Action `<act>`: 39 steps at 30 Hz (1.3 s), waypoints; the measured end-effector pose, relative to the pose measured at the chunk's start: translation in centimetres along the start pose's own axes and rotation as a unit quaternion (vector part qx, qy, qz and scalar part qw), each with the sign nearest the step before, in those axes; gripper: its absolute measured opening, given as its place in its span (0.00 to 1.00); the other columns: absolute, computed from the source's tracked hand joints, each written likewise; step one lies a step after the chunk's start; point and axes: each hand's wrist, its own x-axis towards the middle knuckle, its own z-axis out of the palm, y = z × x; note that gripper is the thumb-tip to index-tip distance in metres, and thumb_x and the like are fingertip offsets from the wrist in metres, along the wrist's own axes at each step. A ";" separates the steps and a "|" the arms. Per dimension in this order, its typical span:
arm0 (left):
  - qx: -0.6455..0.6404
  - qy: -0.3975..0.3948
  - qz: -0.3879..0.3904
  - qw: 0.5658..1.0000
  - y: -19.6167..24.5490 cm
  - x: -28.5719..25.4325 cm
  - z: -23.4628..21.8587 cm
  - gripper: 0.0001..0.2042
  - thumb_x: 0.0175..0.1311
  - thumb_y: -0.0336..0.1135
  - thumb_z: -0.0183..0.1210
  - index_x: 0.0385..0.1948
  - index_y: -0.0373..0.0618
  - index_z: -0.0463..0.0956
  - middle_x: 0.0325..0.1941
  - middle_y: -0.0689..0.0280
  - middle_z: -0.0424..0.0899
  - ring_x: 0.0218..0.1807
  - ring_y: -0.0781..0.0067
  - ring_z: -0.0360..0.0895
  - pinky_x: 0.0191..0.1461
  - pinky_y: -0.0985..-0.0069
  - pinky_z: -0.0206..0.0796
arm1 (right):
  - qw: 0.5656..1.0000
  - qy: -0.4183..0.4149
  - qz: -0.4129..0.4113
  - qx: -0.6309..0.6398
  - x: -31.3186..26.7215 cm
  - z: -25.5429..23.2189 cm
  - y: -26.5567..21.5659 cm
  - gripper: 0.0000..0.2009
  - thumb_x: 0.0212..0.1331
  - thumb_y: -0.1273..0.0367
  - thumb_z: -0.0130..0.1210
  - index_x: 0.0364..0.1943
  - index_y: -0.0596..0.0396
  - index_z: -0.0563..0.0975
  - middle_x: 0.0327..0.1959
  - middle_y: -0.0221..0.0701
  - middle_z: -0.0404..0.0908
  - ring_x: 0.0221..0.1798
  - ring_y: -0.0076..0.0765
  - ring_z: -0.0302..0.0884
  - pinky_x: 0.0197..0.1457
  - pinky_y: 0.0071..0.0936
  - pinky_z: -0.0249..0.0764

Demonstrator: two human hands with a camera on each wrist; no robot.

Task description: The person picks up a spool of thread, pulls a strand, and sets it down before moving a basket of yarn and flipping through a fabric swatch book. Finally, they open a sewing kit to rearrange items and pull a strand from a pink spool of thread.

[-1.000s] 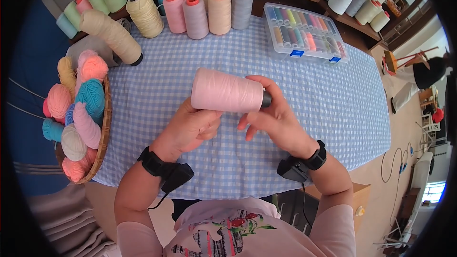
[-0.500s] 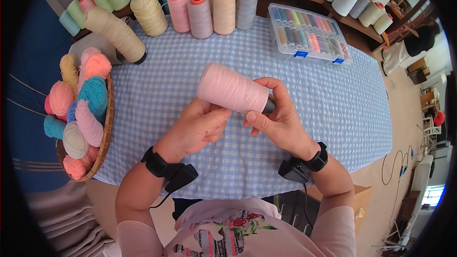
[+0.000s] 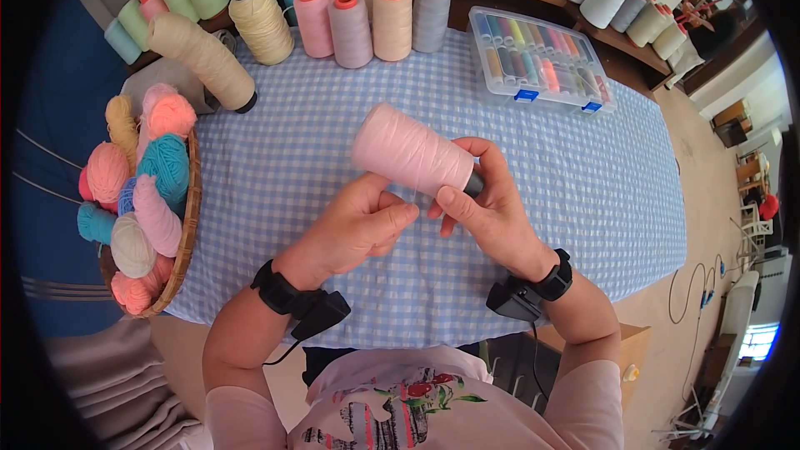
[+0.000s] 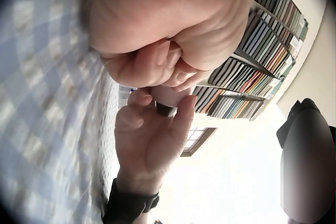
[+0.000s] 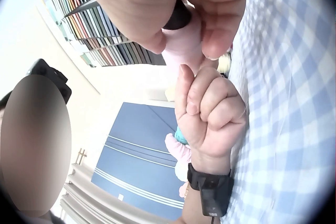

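A cone of pale pink thread (image 3: 410, 148) is held tilted above the table, its wide end up and to the left. My right hand (image 3: 492, 208) grips the narrow end, thumb below and fingers behind, beside the black core tip (image 5: 178, 16). Just under the cone, my left hand (image 3: 354, 225) has its fingers curled and its thumb laid over them, pinching a fine strand of thread (image 3: 416, 188) that comes off the cone. In the right wrist view the left hand's curled fingers (image 5: 212, 100) show from the front.
A wicker basket (image 3: 185, 237) of yarn balls stands at the left. Near the back left leans a beige cone (image 3: 202, 62). Several thread cones (image 3: 352, 32) line the back, beside a clear case of small spools (image 3: 542, 62). Blue gingham cloth (image 3: 583, 200) covers the table.
The pink cone has tipped further, its narrow end lower to the right. My left hand has shifted from against the cone slightly down and right, drawing a strand of thread off it.
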 end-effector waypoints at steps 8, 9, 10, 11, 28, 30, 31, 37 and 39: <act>0.040 0.010 -0.002 0.999 -0.3 0.2 0.1 0.20 0.66 0.31 0.51 0.58 0.38 0.60 0.20 0.72 0.71 0.15 0.90 0.58 0.16 0.87 0.48 | 1.000 -0.010 0.003 0.012 0.0 0.1 0.0 0.26 0.60 0.65 0.57 0.56 0.58 0.57 0.41 0.36 0.73 0.36 0.21 0.74 0.29 0.17 0.74; 0.053 0.019 -0.007 0.998 -0.3 0.2 0.2 0.19 0.66 0.31 0.51 0.57 0.38 0.60 0.20 0.72 0.71 0.15 0.90 0.58 0.16 0.87 0.49 | 1.000 -0.010 0.004 0.018 0.0 0.0 0.0 0.26 0.60 0.65 0.57 0.56 0.58 0.57 0.41 0.36 0.73 0.35 0.21 0.74 0.29 0.17 0.74; 0.066 0.029 -0.011 0.997 -0.3 0.2 0.2 0.19 0.66 0.31 0.51 0.57 0.38 0.60 0.20 0.72 0.72 0.15 0.90 0.59 0.16 0.87 0.49 | 1.000 -0.010 0.004 0.018 0.0 0.0 0.0 0.26 0.60 0.65 0.57 0.56 0.58 0.57 0.41 0.36 0.73 0.35 0.21 0.74 0.29 0.17 0.74; 0.065 0.028 -0.012 0.997 -0.3 0.2 0.2 0.19 0.66 0.31 0.51 0.57 0.38 0.60 0.20 0.72 0.72 0.15 0.90 0.59 0.16 0.87 0.49 | 1.000 -0.010 0.012 0.025 0.0 0.0 0.0 0.25 0.61 0.64 0.56 0.55 0.58 0.58 0.41 0.36 0.73 0.35 0.22 0.75 0.29 0.18 0.74; 0.112 0.059 0.029 0.992 -0.5 0.2 0.1 0.13 0.64 0.32 0.55 0.49 0.42 0.70 0.22 0.77 0.70 0.20 0.91 0.60 0.20 0.88 0.54 | 0.970 -0.043 0.173 0.162 0.5 -1.2 0.1 0.28 0.66 0.45 0.33 0.43 0.58 0.70 0.23 0.32 0.79 0.21 0.28 0.77 0.22 0.20 0.72; 0.099 0.075 0.048 0.991 -0.2 0.1 0.8 0.13 0.64 0.32 0.55 0.49 0.43 0.70 0.24 0.76 0.71 0.21 0.91 0.61 0.21 0.88 0.54 | 0.960 -0.053 0.208 0.177 0.4 -1.1 0.0 0.31 0.66 0.43 0.29 0.41 0.58 0.72 0.21 0.33 0.78 0.22 0.29 0.78 0.20 0.20 0.71; 0.085 0.090 0.068 0.990 -0.2 0.0 1.0 0.14 0.64 0.32 0.55 0.50 0.43 0.70 0.25 0.76 0.72 0.22 0.91 0.62 0.21 0.88 0.55 | 0.960 -0.052 0.208 0.178 0.4 -1.0 0.0 0.31 0.66 0.43 0.29 0.41 0.58 0.72 0.21 0.33 0.78 0.22 0.29 0.78 0.20 0.20 0.71; 0.120 0.073 0.039 0.989 -0.7 0.1 0.3 0.11 0.65 0.32 0.54 0.46 0.42 0.73 0.27 0.75 0.74 0.24 0.92 0.63 0.22 0.87 0.55 | 0.933 -0.065 0.262 0.237 0.3 -0.8 0.2 0.36 0.66 0.41 0.22 0.35 0.59 0.75 0.21 0.34 0.79 0.21 0.30 0.78 0.20 0.20 0.72; 0.141 0.073 0.030 0.987 -0.7 0.2 0.4 0.10 0.65 0.32 0.53 0.45 0.42 0.74 0.27 0.75 0.74 0.23 0.92 0.63 0.22 0.88 0.55 | 0.929 -0.066 0.265 0.251 0.3 -0.7 0.2 0.36 0.66 0.42 0.20 0.36 0.58 0.74 0.21 0.34 0.78 0.22 0.31 0.78 0.21 0.20 0.73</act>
